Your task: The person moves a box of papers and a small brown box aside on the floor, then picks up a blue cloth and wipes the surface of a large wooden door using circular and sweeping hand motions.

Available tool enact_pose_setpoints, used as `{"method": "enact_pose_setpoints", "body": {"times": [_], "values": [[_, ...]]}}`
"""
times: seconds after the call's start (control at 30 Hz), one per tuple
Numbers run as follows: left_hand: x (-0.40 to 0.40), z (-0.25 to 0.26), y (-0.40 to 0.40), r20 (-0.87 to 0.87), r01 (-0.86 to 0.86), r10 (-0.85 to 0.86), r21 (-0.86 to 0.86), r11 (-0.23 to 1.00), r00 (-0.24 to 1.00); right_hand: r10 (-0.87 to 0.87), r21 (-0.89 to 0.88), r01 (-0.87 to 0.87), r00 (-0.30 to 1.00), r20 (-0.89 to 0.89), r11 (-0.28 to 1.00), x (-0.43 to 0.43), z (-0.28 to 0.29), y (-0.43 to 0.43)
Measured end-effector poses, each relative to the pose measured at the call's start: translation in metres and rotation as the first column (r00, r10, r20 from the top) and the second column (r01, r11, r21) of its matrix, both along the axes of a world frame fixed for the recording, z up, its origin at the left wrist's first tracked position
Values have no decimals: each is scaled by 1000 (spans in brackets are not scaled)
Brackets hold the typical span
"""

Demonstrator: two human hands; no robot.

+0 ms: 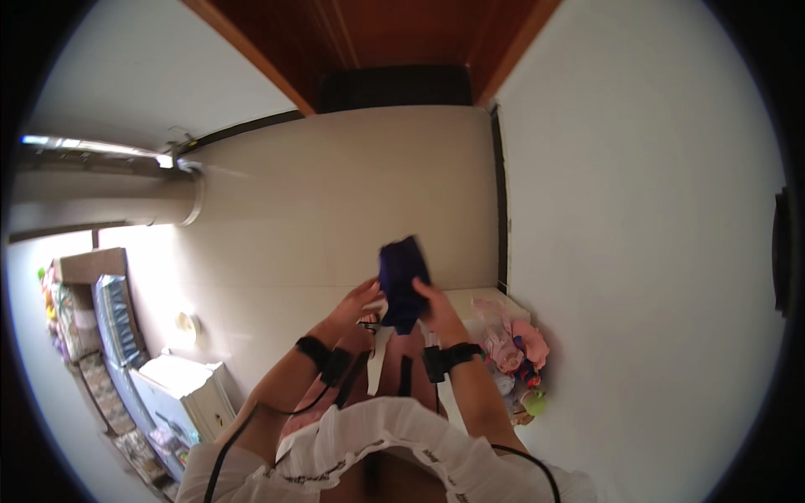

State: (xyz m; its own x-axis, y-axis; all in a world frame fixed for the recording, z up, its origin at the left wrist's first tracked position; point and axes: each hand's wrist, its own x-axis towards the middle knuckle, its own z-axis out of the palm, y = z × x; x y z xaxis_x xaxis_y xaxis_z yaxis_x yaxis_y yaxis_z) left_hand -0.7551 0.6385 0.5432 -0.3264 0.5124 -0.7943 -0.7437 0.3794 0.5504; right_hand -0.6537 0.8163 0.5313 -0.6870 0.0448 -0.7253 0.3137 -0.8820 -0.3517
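A dark navy folded cloth (pixel 402 276) is held up in front of my knees, above the tiled floor. My right hand (pixel 435 302) grips its right side, with the thumb on top of the fabric. My left hand (pixel 360 303) is at the cloth's left edge, fingers partly bent; whether they pinch the fabric cannot be made out. A black strap with a small box is round each wrist, and cables run up both arms.
A heap of soft items and plastic wrapping (pixel 512 352) lies at right by the white wall (pixel 629 251). A wooden doorway (pixel 402 38) stands ahead. At left are a white cabinet (pixel 214 402), a small round pale object (pixel 187 325) and stacked boxes (pixel 116 320).
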Motion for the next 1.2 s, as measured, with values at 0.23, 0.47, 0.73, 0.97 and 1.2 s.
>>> {"method": "enact_pose_setpoints", "body": {"times": [0.23, 0.47, 0.73, 0.97, 1.2], "values": [[-89, 156, 81, -89, 17, 27, 467, 884, 996, -223, -294, 78, 836, -501, 953, -73, 168, 89], [-109, 226, 86, -292, 9, 170, 523, 852, 941, -287, -306, 140, 807, -516, 942, -129, 216, 75], [-200, 274, 79, -392, 110, 176, 607, 787, 903, -164, -179, 40, 631, -758, 983, -214, 278, 69], [-275, 307, 55, -280, 14, 261, 706, 708, 924, -97, -51, 84, 776, -623, 995, -283, 329, 54], [-305, 307, 37, -179, -90, 320, 735, 672, 930, 251, 448, 10, 818, -517, 894, -338, 312, 59]]}}
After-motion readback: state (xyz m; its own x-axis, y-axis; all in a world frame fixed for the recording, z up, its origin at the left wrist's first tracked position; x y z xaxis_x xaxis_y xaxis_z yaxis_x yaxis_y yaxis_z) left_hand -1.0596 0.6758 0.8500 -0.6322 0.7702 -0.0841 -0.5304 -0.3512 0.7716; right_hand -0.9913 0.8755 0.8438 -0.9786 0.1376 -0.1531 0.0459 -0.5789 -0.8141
